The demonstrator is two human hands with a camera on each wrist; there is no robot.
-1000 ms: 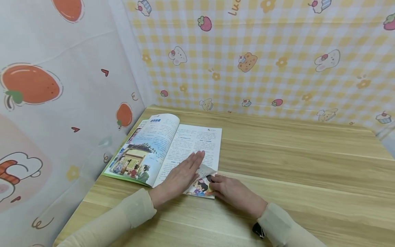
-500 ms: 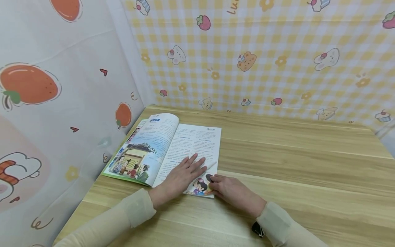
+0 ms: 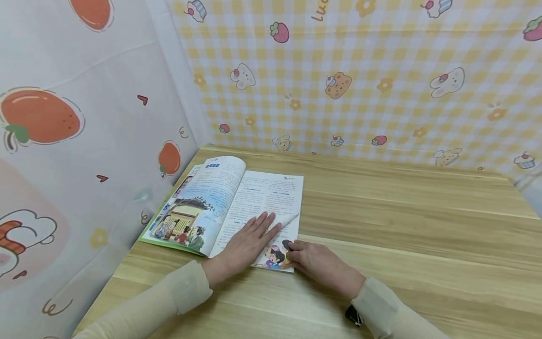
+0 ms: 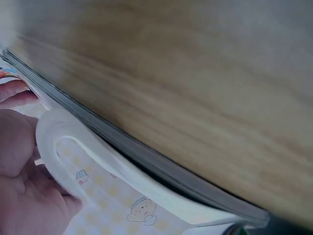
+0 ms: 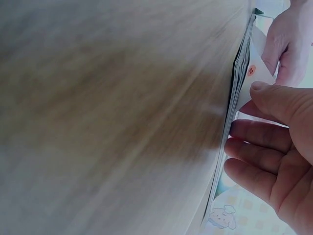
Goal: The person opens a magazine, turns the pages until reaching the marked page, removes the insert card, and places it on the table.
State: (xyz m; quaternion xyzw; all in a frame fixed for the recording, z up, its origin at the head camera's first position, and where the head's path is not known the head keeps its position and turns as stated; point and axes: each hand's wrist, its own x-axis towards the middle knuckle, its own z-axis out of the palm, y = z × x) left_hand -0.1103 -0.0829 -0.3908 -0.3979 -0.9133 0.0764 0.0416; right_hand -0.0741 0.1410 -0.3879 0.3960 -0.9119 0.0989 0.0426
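Observation:
An open magazine [image 3: 264,193] with printed text and cartoon pictures lies on the table in the head view. My left hand [image 3: 245,242] rests on the lower part of its right-hand page, fingers extended and slightly spread. At the lower right corner, my right hand [image 3: 322,266] pinches the page; the right wrist view shows the thumb on top of the raised page corner [image 5: 253,78], with the index finger behind it. A colourful picture of children [image 3: 275,256] shows between the hands. In the left wrist view the curved pages [image 4: 68,129] bulge beside the left palm [image 4: 24,196].
The magazine lies on a wood-grain table [image 3: 402,226], close to its left edge. A white fruit-print cloth [image 3: 110,117] hangs at the left, and a yellow checked cloth [image 3: 364,56] hangs behind. A small black object [image 3: 353,315] shows by the right sleeve [image 3: 385,306].
My left hand's fingers have spread and shifted slightly left over the page. The page's diagonal bend has moved up along the right edge. My right hand keeps its place at the corner.

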